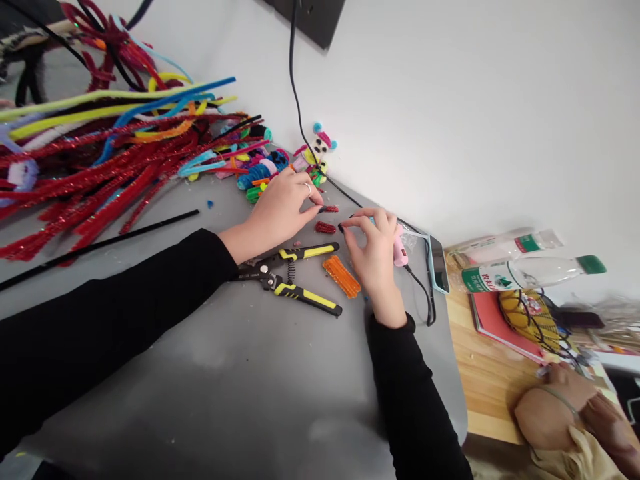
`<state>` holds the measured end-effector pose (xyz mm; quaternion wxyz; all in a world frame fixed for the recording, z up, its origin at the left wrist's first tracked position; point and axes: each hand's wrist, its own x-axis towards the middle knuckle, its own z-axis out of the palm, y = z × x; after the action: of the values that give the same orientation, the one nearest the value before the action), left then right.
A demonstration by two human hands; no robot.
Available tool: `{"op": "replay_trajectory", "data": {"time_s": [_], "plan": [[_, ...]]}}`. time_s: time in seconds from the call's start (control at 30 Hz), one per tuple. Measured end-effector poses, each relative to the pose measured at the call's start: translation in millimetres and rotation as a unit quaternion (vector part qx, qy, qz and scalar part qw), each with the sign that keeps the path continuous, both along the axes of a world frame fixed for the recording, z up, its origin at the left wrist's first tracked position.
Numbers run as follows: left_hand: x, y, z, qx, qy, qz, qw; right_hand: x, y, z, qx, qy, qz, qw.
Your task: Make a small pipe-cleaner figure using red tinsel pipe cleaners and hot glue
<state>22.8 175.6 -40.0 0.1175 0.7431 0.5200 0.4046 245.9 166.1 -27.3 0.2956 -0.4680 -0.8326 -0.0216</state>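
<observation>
My left hand, with a ring on one finger, pinches the end of a short red pipe cleaner piece above the grey table. Just below it lies a bundle of short red pieces. My right hand is curled, thumb and forefinger tips together near that bundle; anything between them is too small to make out. Nearer to me are orange pipe cleaner pieces and yellow-black wire cutters, handles apart. A pink glue gun is partly hidden behind my right hand.
Long pipe cleaners pile up at left, beside small pipe cleaner figures along the wall. A black cable hangs across. At right are a phone, plastic bottles on a wooden table, and another person's hand.
</observation>
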Motion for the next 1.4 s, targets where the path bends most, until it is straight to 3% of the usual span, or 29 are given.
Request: {"op": "replay_trajectory", "data": {"time_s": [0.2,0.4,0.63,1.0,1.4], "plan": [[-3,0,-1.0,-0.001,0.002,-0.01,1.0,22,1,7.5,0.033,0.026,-0.063,0.997],[1,2,-6.6,-0.02,0.008,-0.055,0.998,35,0,9.0,-0.023,0.005,-0.09,0.996],[4,3,-5.9,-0.035,0.021,-0.058,0.997,27,-3,11.5,0.001,0.051,-0.06,0.997],[6,8,-11.0,-0.029,0.052,-0.049,0.997,-1,-4,-5.6,0.003,-0.076,0.008,0.997],[4,6,-11.4,-0.035,0.067,-0.048,0.996,-2,-4,-5.7,-0.021,-0.078,0.02,0.996]]}}
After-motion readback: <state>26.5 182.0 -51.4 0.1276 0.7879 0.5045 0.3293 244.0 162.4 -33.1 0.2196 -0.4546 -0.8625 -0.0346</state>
